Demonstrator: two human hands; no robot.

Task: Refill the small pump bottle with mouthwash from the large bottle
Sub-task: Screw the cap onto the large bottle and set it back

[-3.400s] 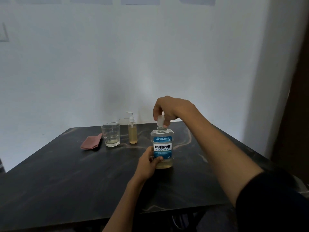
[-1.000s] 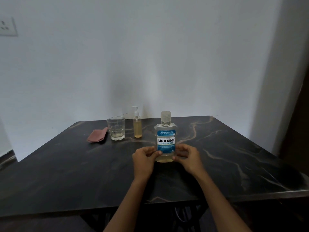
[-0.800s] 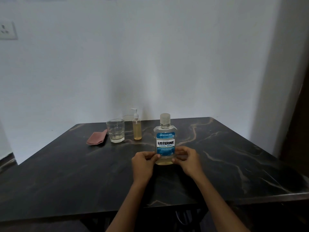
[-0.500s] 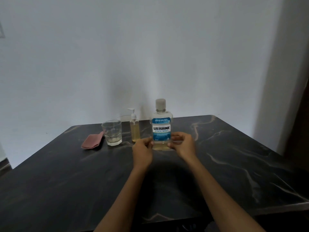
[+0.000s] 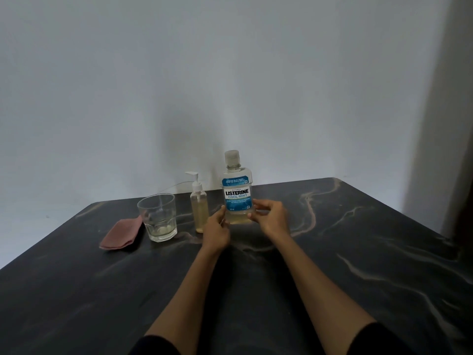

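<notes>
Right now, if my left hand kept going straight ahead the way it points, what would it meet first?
Probably the large clear mouthwash bottle with the blue label, which the left hand already touches at its lower side.

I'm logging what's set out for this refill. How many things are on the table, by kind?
Bottles: 2, the large mouthwash bottle and the small pump bottle
Drinking glasses: 1, the clear glass
Cloths: 1, the folded pink cloth
Total: 4
</notes>
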